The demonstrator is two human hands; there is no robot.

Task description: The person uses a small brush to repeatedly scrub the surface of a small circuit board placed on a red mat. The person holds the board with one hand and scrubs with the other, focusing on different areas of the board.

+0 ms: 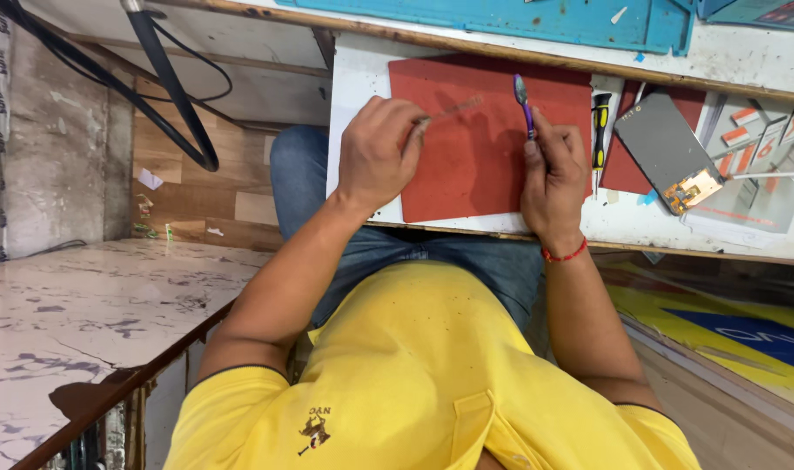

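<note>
My left hand (379, 152) is closed around a thin metal tool (453, 110) whose tip points right over the red work mat (484, 165). A purple-handled brush (525, 104) stands upright in my right hand (553, 178), bristles upward, above the mat's right part. Both hands hover close together over the mat, apart from each other. A red thread circles my right wrist. My yellow shirt fills the lower view.
A phone (666, 150) lies opened with its gold board end showing, right of the mat on the white bench (358, 87). A yellow-and-black screwdriver (599, 130) rests between them. Small parts boxes sit far right. A marble counter (83, 313) is at left; black cables hang above.
</note>
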